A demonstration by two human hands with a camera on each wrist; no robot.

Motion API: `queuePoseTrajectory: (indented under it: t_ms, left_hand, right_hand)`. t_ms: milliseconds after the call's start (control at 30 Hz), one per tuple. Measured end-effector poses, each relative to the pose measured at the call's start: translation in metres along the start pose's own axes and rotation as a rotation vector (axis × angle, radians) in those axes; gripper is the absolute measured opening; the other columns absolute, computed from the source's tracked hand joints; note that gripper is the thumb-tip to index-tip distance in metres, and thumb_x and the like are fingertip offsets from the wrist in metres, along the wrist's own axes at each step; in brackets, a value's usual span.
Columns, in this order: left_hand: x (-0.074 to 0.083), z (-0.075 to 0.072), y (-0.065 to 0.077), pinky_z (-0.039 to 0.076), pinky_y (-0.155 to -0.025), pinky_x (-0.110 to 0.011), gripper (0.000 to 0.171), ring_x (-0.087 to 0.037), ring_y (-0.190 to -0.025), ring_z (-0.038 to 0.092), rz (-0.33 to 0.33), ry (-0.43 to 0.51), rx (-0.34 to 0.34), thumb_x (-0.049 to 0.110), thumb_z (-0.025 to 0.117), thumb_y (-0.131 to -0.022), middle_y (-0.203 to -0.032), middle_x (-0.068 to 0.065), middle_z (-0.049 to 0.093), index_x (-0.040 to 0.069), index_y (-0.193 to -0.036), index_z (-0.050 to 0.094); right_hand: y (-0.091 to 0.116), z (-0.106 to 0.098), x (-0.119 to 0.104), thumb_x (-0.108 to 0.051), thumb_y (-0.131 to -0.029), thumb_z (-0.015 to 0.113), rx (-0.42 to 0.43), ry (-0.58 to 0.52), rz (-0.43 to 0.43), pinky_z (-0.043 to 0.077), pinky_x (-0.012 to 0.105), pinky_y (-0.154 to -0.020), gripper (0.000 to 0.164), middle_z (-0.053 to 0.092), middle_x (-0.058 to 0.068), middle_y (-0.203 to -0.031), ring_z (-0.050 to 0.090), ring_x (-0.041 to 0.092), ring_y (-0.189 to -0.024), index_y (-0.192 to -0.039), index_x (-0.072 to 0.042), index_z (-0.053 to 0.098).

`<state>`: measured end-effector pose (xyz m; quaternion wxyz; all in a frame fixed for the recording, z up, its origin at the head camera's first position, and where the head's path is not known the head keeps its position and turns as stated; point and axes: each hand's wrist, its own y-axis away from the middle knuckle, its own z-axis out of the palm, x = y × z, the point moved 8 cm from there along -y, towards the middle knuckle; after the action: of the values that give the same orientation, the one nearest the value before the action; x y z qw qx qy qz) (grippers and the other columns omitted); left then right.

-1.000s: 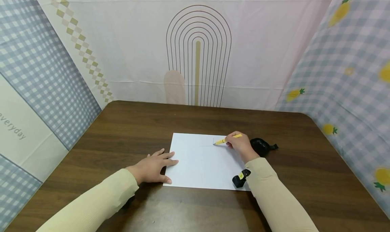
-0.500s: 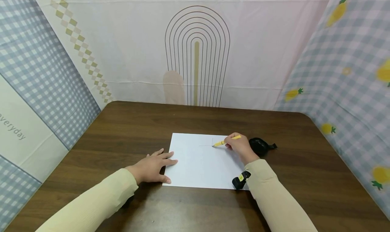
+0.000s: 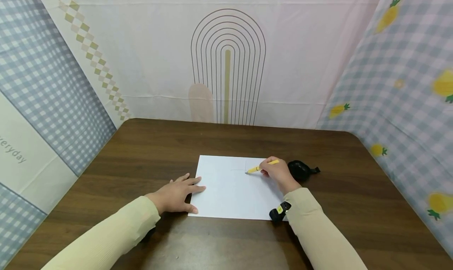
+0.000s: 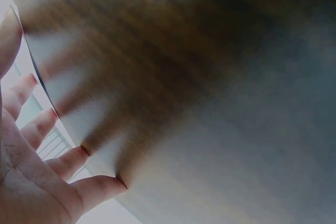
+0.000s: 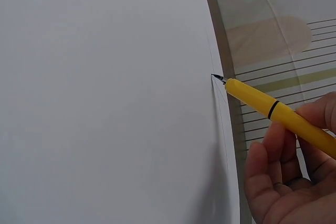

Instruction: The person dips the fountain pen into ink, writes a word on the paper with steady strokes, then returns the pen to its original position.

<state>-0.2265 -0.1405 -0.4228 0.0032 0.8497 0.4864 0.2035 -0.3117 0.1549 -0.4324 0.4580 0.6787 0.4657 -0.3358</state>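
- Sheet of paper (image 3: pixel 230 191): white, lying flat on the brown table (image 3: pixel 141 152), near the table's middle; all places below are given relative to this sheet.
- Right hand (image 3: pixel 277 171): over the sheet's far right corner, fingers curled round a yellow pen (image 3: pixel 260 167).
- Pen: slanted, with its tip on the sheet near the far edge, at the end of faint drawn lines; the barrel runs back from the tip between the thumb and the fingertips (image 5: pixel 273 150), which grip it behind its black ring.
- Left hand (image 3: pixel 177 195): fingers straight and spread, pressed flat at the sheet's left edge, the fingertips lying on the paper.
- Black object (image 3: pixel 301 169): on the table just beyond the sheet's right edge, beside the right hand.
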Motion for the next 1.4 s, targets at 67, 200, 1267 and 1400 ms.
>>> queuePoseTrajectory:
  t_ms: [67, 200, 1267, 1400]
  left_hand:
    - [-0.001, 0.001, 0.000, 0.025, -0.099, -0.074, 0.071, -0.043, -0.143, 0.020, -0.002, -0.002, 0.001, 0.048, 0.073, -0.081, -0.156, -0.007, 0.033, 0.021, -0.142, 0.051]
    - [0.000, 0.000, 0.001, 0.025, -0.099, -0.074, 0.071, -0.043, -0.143, 0.020, -0.003, 0.001, 0.001, 0.048, 0.073, -0.081, -0.156, -0.007, 0.032, 0.021, -0.143, 0.051]
    - [0.002, -0.001, 0.003, 0.025, -0.099, -0.074, 0.072, -0.044, -0.142, 0.021, 0.000, 0.006, 0.006, 0.049, 0.073, -0.081, -0.155, -0.009, 0.033, 0.020, -0.142, 0.051]
    - [0.002, -0.001, 0.003, 0.025, -0.099, -0.074, 0.072, -0.044, -0.142, 0.022, 0.000, 0.009, 0.007, 0.049, 0.073, -0.080, -0.155, -0.009, 0.033, 0.020, -0.142, 0.051]
  right_hand:
    - [0.001, 0.000, 0.000, -0.013, -0.086, 0.064, -0.001, 0.010, 0.000, 0.049, 0.025, -0.070, 0.009, 0.066, 0.007, -0.085, 0.056, 0.019, -0.079, -0.090, -0.004, 0.061]
    - [0.002, 0.001, 0.001, -0.013, -0.087, 0.064, -0.006, 0.024, -0.009, 0.049, 0.025, -0.070, 0.011, 0.066, 0.007, -0.084, 0.057, 0.018, -0.078, -0.092, -0.004, 0.062]
    - [0.014, 0.005, 0.001, -0.011, -0.086, 0.065, -0.071, 0.043, -0.048, 0.047, 0.025, -0.065, 0.009, 0.066, 0.005, -0.076, 0.056, 0.015, -0.068, -0.088, -0.003, 0.062]
    - [0.015, 0.006, 0.002, -0.011, -0.086, 0.065, -0.078, 0.045, -0.046, 0.047, 0.025, -0.064, 0.009, 0.066, 0.006, -0.076, 0.057, 0.016, -0.069, -0.088, -0.003, 0.062]
